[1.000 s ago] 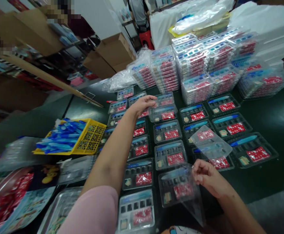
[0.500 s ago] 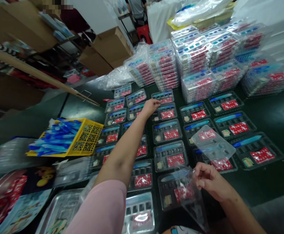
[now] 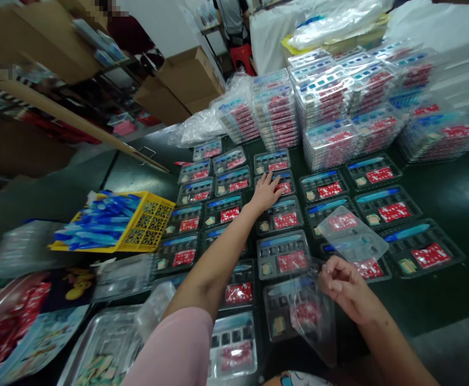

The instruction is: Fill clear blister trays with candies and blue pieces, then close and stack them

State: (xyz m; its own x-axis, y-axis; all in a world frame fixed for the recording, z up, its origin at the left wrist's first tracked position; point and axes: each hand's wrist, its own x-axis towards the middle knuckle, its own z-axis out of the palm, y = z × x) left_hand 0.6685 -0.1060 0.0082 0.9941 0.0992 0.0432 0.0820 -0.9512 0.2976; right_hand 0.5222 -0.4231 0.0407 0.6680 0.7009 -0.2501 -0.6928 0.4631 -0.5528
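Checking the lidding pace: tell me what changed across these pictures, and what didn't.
The left hand let go of the clear lid it was lowering onto a far tray, and now lies flat on top of that tray, fingers spread. The right hand kept its pinch on the loose clear lids near the body, barely shifting. The yellow basket and the tray stacks stayed put.

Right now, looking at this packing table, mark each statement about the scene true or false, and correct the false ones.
1. The left hand lies flat on a tray. True.
2. The right hand holds a blue pen. False: it grips a clear lid.
3. The yellow basket holds blue pens. True.
4. The stacked trays stand nearest the person. False: they stand at the far side of the table.
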